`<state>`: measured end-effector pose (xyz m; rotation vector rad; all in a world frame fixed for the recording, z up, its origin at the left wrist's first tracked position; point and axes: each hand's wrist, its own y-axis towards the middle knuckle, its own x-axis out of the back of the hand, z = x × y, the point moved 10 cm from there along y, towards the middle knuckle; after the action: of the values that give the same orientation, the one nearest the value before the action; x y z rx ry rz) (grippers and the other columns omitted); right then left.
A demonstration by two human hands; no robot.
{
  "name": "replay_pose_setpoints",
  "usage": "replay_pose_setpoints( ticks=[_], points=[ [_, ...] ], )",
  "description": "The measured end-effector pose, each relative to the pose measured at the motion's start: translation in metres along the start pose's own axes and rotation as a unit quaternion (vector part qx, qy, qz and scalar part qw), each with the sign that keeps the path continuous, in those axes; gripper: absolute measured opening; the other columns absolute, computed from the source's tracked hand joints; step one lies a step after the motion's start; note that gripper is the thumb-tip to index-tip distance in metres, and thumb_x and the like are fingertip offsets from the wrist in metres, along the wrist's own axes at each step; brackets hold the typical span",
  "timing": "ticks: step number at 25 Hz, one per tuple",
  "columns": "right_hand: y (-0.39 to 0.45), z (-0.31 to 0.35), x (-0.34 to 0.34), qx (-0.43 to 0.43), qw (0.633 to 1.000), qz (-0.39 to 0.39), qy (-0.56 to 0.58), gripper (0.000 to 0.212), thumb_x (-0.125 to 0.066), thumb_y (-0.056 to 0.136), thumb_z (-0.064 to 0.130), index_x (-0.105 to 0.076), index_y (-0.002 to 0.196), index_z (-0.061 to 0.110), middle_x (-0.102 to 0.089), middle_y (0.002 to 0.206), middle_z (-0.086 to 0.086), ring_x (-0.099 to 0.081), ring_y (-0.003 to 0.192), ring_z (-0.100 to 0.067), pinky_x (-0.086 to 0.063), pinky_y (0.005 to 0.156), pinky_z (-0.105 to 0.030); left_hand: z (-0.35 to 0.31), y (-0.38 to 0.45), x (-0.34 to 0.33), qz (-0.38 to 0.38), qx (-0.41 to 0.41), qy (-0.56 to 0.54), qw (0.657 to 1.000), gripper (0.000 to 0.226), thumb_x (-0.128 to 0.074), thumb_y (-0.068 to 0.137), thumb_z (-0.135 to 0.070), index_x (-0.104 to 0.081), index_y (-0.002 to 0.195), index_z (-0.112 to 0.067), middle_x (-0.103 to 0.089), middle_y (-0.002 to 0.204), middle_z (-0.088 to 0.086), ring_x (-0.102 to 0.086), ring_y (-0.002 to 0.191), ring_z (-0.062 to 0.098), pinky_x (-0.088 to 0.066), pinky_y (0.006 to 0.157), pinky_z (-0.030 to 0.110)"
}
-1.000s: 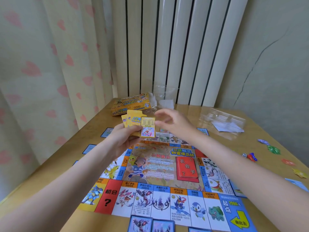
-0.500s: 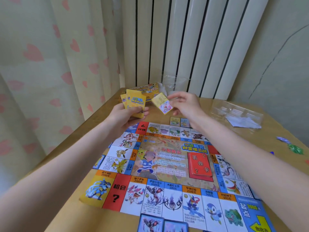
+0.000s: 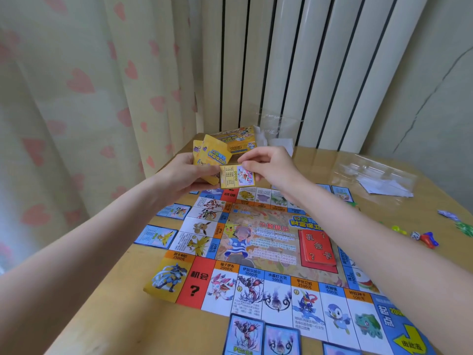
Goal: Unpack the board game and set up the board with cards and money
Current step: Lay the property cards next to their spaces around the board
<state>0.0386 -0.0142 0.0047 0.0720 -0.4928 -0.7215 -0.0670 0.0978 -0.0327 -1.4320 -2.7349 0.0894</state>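
The person's left hand (image 3: 188,172) is gripping a fanned stack of yellow cards (image 3: 213,152) above the far edge of the game board (image 3: 256,252). The right hand (image 3: 268,163) is pinching a single yellow card (image 3: 236,176) beside that stack. A red card deck (image 3: 317,248) is lying on the board's middle, with blue cards (image 3: 156,235) sitting along the tabletop's left edge.

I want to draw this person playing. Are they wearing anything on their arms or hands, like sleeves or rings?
No. Both forearms are bare right up to the picture's edge, with no sleeves in view. The left hand and the right hand show no rings, watch, bracelets or gloves.
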Motion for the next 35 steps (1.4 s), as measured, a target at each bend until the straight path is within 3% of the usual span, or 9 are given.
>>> replay_pose_setpoints(
  ticks=[5, 8, 13, 18, 24, 29, 32, 35],
  points=[
    [-0.006, 0.001, -0.013, -0.021, 0.998, 0.036, 0.038, 0.017, -0.051, 0.094, 0.008, -0.068, 0.092, 0.010, -0.066, 0.090, -0.005, -0.058, 0.062, -0.008, -0.054, 0.064, -0.019, 0.006, -0.012, 0.019, -0.024, 0.012, -0.001, 1.000, 0.006, -0.061, 0.085, -0.004, -0.061, 0.089, -0.008, -0.071, 0.081, 0.006, -0.071, 0.066, 0.011, -0.058, 0.061, 0.020],
    [-0.004, -0.003, -0.017, -0.054, 0.996, 0.049, 0.059, 0.020, -0.048, 0.096, 0.012, -0.067, 0.095, 0.006, -0.064, 0.087, -0.006, -0.059, 0.069, -0.011, -0.053, 0.063, -0.019, 0.010, -0.014, 0.029, -0.031, 0.018, 0.001, 0.999, 0.007, -0.061, 0.085, -0.004, -0.061, 0.092, -0.007, -0.071, 0.087, 0.009, -0.071, 0.067, 0.012, -0.058, 0.063, 0.021],
    [0.000, -0.006, -0.037, -0.051, 0.995, 0.082, 0.020, 0.008, -0.061, 0.087, 0.006, -0.066, 0.092, 0.010, -0.066, 0.083, -0.004, -0.059, 0.071, -0.011, -0.052, 0.065, -0.022, 0.015, -0.011, 0.041, -0.039, 0.019, -0.004, 0.999, 0.013, -0.061, 0.085, -0.004, -0.059, 0.098, -0.006, -0.070, 0.091, 0.010, -0.070, 0.070, 0.013, -0.058, 0.061, 0.020],
    [0.011, -0.003, -0.052, -0.045, 0.995, 0.084, 0.011, 0.013, -0.062, 0.084, -0.002, -0.064, 0.092, 0.008, -0.064, 0.077, -0.003, -0.058, 0.062, -0.009, -0.051, 0.062, -0.019, 0.018, -0.004, 0.057, -0.072, 0.005, -0.005, 0.997, 0.007, -0.059, 0.087, -0.006, -0.059, 0.092, -0.010, -0.068, 0.090, 0.008, -0.067, 0.080, 0.015, -0.057, 0.062, 0.018],
    [0.016, -0.015, -0.067, -0.046, 0.994, 0.099, 0.031, 0.012, -0.062, 0.085, -0.002, -0.066, 0.090, 0.008, -0.066, 0.079, -0.005, -0.059, 0.065, -0.008, -0.051, 0.057, -0.014, 0.039, 0.004, 0.071, -0.089, 0.022, -0.006, 0.996, 0.012, -0.060, 0.087, -0.006, -0.060, 0.099, -0.008, -0.069, 0.092, 0.008, -0.067, 0.080, 0.016, -0.057, 0.060, 0.018],
    [0.024, -0.025, -0.075, -0.055, 0.993, 0.101, -0.020, 0.007, -0.068, 0.081, 0.006, -0.068, 0.081, 0.014, -0.065, 0.077, 0.001, -0.054, 0.062, -0.003, -0.045, 0.052, -0.012, 0.047, 0.009, 0.075, -0.090, 0.026, 0.005, 0.996, 0.009, -0.061, 0.086, -0.006, -0.061, 0.092, -0.013, -0.068, 0.090, 0.005, -0.067, 0.075, 0.011, -0.056, 0.058, 0.015],
    [0.041, -0.035, -0.080, -0.082, 0.995, 0.060, -0.011, 0.009, -0.072, 0.078, 0.006, -0.067, 0.075, 0.013, -0.064, 0.072, 0.001, -0.051, 0.055, -0.004, -0.038, 0.045, -0.012, 0.036, 0.010, 0.101, -0.183, -0.029, -0.019, 0.982, 0.009, -0.060, 0.086, -0.002, -0.062, 0.088, -0.010, -0.067, 0.089, 0.008, -0.065, 0.074, 0.014, -0.057, 0.066, 0.021],
    [0.054, -0.053, -0.089, -0.141, 0.989, 0.020, 0.031, 0.008, -0.071, 0.077, 0.002, -0.067, 0.077, 0.009, -0.063, 0.073, -0.001, -0.050, 0.059, -0.009, -0.037, 0.046, -0.015, 0.029, 0.005, 0.134, -0.263, -0.062, -0.068, 0.961, 0.011, -0.058, 0.086, -0.001, -0.062, 0.086, -0.011, -0.069, 0.079, 0.003, -0.068, 0.062, 0.006, -0.057, 0.061, 0.017]
  ],
)
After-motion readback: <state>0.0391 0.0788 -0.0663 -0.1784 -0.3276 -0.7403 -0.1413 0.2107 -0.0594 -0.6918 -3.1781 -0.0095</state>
